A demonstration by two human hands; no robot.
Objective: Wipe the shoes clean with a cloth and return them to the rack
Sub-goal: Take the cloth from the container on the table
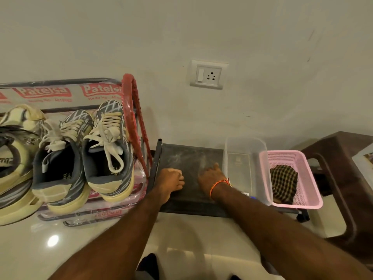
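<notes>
Wiping looks unstarted: the left hand (174, 177), curled and empty, and the flat right hand (212, 175) rest mid-frame, so next comes fetching the checked cloth (283, 183) from the pink basket (298, 205) at right.

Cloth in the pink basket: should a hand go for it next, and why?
Probably yes: reach the right hand across to the checked cloth in the pink basket. Both hands rest on the dark tray holding nothing, the left hand curled, and the grey shoes sit on the rack unwiped, as far as I can tell.
</notes>
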